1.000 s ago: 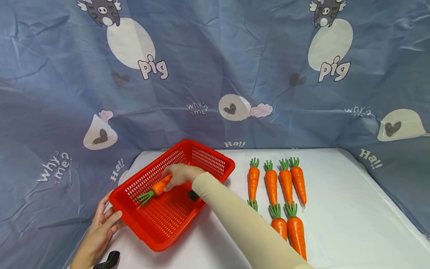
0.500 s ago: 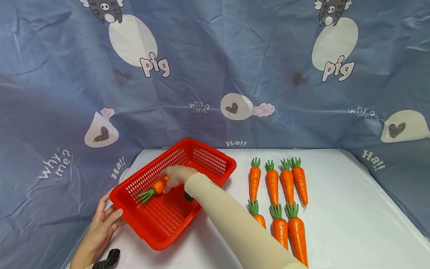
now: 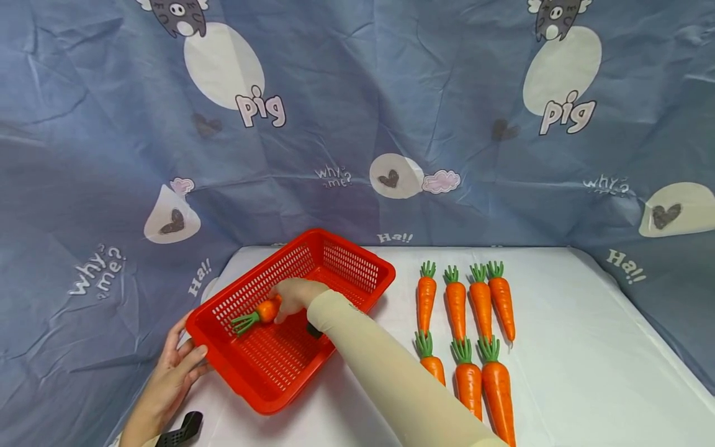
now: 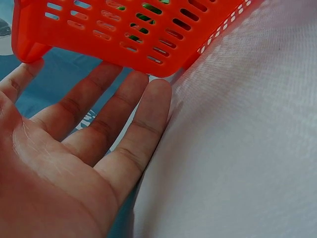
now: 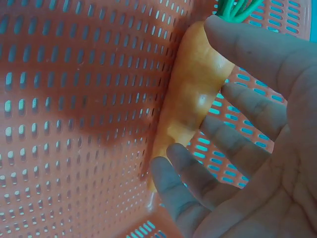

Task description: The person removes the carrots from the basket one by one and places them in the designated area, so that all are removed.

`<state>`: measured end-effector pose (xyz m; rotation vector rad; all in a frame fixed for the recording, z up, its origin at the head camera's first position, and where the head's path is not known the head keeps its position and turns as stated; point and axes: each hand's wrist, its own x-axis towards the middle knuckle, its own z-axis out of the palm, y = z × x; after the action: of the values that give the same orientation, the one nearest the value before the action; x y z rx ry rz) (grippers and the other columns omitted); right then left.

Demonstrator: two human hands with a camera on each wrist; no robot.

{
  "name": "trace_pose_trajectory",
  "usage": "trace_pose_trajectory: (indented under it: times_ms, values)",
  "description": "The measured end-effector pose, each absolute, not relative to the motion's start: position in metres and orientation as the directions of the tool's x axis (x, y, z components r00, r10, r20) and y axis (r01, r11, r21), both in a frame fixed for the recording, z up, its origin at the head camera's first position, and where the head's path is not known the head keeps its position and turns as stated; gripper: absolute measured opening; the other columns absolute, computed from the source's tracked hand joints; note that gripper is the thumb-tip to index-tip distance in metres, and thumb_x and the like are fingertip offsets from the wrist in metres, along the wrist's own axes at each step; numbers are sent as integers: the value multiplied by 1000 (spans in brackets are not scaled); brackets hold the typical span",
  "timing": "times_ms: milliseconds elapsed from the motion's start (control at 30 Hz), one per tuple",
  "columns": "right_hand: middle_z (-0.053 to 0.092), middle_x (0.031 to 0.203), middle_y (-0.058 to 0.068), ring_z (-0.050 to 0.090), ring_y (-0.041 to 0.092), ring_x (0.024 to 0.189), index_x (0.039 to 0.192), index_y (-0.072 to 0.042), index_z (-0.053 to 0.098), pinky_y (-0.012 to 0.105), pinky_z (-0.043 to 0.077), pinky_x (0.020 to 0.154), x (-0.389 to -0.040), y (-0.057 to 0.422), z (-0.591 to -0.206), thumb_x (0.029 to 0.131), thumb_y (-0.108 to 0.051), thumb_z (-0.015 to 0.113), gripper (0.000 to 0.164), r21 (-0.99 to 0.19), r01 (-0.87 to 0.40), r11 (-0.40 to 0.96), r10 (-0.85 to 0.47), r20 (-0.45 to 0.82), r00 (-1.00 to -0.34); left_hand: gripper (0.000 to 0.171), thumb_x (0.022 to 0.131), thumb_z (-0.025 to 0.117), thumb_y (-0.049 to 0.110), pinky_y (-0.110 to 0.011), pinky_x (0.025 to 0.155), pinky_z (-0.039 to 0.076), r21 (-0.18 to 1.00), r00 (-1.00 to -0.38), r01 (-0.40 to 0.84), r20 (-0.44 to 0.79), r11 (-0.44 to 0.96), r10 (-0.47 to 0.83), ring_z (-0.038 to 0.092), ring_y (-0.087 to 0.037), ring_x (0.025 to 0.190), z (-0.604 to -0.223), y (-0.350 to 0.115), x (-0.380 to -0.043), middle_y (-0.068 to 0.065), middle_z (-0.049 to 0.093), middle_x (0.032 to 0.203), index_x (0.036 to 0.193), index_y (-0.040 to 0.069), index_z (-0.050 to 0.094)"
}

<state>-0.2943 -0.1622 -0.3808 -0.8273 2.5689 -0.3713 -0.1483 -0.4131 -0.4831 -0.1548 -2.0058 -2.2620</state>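
Note:
A red plastic basket with slotted walls stands at the left of the white table. My left hand holds its near left corner, thumb on the rim. In the left wrist view, fingers reach under the basket's lower edge. An orange carrot with green stalks lies inside along the basket's far long wall. My right hand reaches down into the basket over the carrot. Its fingertips rest along the carrot's side in the right wrist view, thumb by the stalk end. From the head, part of the carrot is hidden.
Several more carrots lie on the white table right of the basket, in two rows with stalks away from me. My right sleeve passes over the basket's near side. Blue printed cloth hangs behind the table.
The view has drifted slightly. My right hand has shifted a little within the basket, still at the carrot, which has barely moved. My left hand stays at the basket's corner.

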Motion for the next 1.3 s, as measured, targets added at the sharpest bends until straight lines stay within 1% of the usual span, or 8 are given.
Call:
trace_pose_trajectory:
  times_ms: [200,400,633,733,833,967,1133,1300]
  values:
    - [67,146,-9,59,11,134,143,-29,69,28,43,115,-295,-162,-381,96,-35,83,50,-290,-551,782,-619,-269,-738,66,110,49,-1,-30,81,65,979,-987,163,163,-125,-10,74,-7,106,-484,-414,-149,16,70,133,161,35,28]
    - [69,139,-9,59,12,127,135,-29,73,27,44,109,-293,-161,-383,95,-35,84,42,-292,-552,781,-621,-268,-737,67,110,49,-3,-30,81,65,977,-984,175,176,-125,-2,75,-8,106,-486,-414,-149,15,70,133,162,33,27]
    - [73,122,-6,59,9,103,117,-21,76,22,49,88,-291,-163,-385,93,-26,87,27,-346,-559,753,-649,-251,-719,66,110,50,-1,-30,81,65,981,-987,159,158,-115,-16,74,-7,108,-486,-414,-150,18,70,133,162,34,27]
    - [72,122,-6,58,8,100,113,-22,75,21,48,84,-289,-164,-387,93,-22,87,23,-363,-552,751,-651,-264,-712,66,110,49,-2,-30,82,65,980,-987,163,162,-115,-14,74,-7,108,-486,-414,-150,18,69,133,162,34,27]
    - [72,128,-7,58,7,102,115,-24,76,22,49,85,-286,-164,-388,93,-20,86,24,-359,-548,756,-647,-280,-709,66,110,50,-2,-29,81,65,980,-987,161,161,-114,-15,74,-7,108,-485,-414,-150,19,69,133,161,34,27]
    - [71,135,-8,58,7,107,124,-27,76,23,50,89,-280,-162,-388,94,-20,85,33,-338,-544,768,-636,-301,-711,66,110,50,-1,-29,81,65,980,-987,160,159,-119,-15,75,-8,105,-485,-414,-150,19,70,132,160,35,28]
    - [71,134,-12,59,5,108,132,-31,74,25,50,93,-275,-161,-389,91,-23,87,43,-311,-550,775,-630,-309,-712,66,110,50,-2,-29,81,65,977,-985,171,170,-126,-12,76,-9,104,-485,-414,-149,18,70,132,160,34,29]
    - [72,129,-13,60,4,104,132,-34,73,24,50,93,-273,-163,-393,89,-24,90,47,-303,-549,779,-626,-310,-716,66,110,51,-1,-29,81,65,980,-987,159,158,-117,-20,75,-8,105,-485,-414,-150,19,70,132,160,35,28]
